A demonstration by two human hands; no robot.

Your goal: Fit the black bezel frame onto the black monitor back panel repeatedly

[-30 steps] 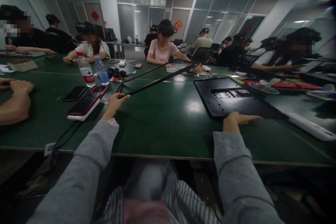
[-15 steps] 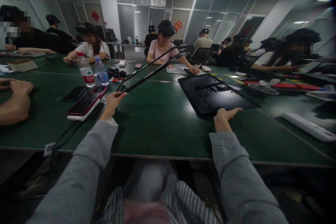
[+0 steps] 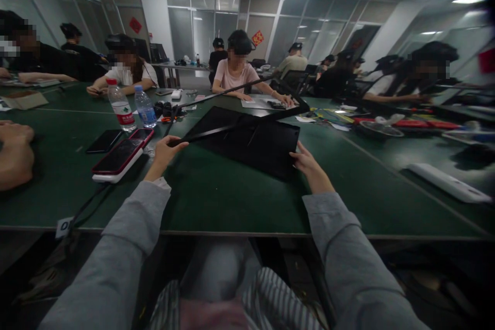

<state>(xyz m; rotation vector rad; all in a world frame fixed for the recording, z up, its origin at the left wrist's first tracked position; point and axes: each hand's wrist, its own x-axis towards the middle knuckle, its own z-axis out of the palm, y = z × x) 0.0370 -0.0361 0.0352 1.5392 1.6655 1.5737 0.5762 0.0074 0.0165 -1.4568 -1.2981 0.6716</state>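
Observation:
My left hand (image 3: 167,153) grips the near corner of a thin black rectangular frame (image 3: 216,133), like a screen bezel, which is tilted above the table. My right hand (image 3: 311,165) is closed on the right edge of a flat black panel (image 3: 266,152), its thumb and fingers at the rim. The panel is at a slant in front of me, and the frame's near bar crosses over its upper part. Whether the frame touches the panel I cannot tell.
Left of my left hand are a phone in a red case (image 3: 121,153) on a white block, a black phone (image 3: 103,141) and two bottles (image 3: 122,108). A white power strip (image 3: 448,183) lies right. A co-worker's arm (image 3: 15,154) rests at far left; another person (image 3: 235,72) sits opposite.
The panel has moved left to in front of me and turned over, hiding its recessed side. The frame's far end has swung right and lowered, so the frame now overlaps the panel in view.

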